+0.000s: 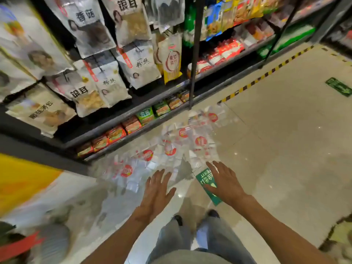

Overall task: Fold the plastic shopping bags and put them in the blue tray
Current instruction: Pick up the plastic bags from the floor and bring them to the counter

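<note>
Clear plastic shopping bags with round red logos (167,147) lie spread loose on the floor, a scattered band running from about 9 o'clock of the hands up toward 1 o'clock along the foot of the shelving. None of them looks folded; they lie flat or crumpled and overlap one another. No blue tray shows anywhere in view, so by my judgement the task is at its very start: every bag is yet to be folded and stowed, and the tray has yet to be found.

Both hands are stretched out, apparently above the near edge of the pile. On the left hand (157,189) the fingers are straight and close together, holding nothing. On the right hand (224,182) the fingers are straight and slightly apart, also holding nothing, over a green floor sticker with white lettering (206,184). Whether either hand touches a bag I cannot tell.

Pale polished floor tiles (285,134) carry the bags and shine with small light spots. A black-and-yellow striped line (266,73) runs across the floor at 1 o'clock, with another green arrow sticker (339,86) beyond it. Dark metal shop shelves (133,109) at 11 to 12 o'clock hold hanging white food pouches and rows of red and green packets. The person's grey trousers and dark shoes show at 6 o'clock.
</note>
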